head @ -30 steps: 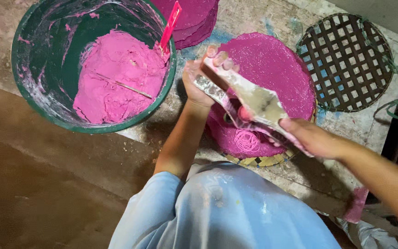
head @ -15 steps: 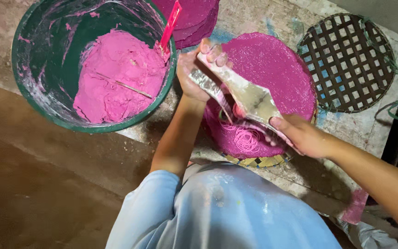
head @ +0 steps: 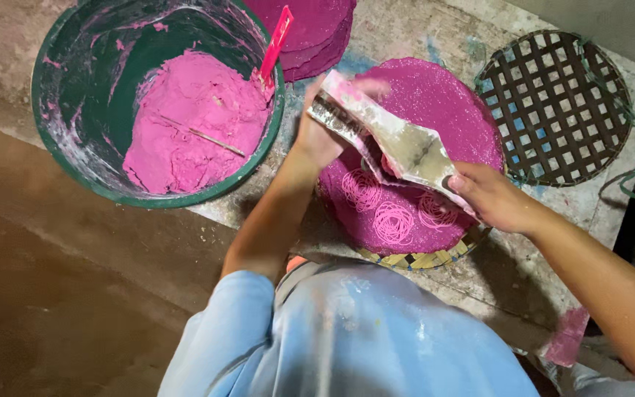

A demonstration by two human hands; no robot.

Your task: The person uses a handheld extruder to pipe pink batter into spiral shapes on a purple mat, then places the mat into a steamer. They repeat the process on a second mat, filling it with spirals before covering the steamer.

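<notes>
Both hands hold a metal press point(head: 395, 143) over the pink tray point(head: 435, 103). L hand point(head: 323, 132) & R hand point(head: 488, 195) each grip it tight. Green tub point(head: 60, 147) w/ pink dough point(head: 192, 117) sits left.

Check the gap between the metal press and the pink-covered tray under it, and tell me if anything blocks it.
Nothing visible blocks it. Both hands, left hand and right hand, hold the metal press directly over the pink-covered woven tray. Only pink noodle coils already lie there. The green bucket and empty lattice tray sit aside.
</notes>
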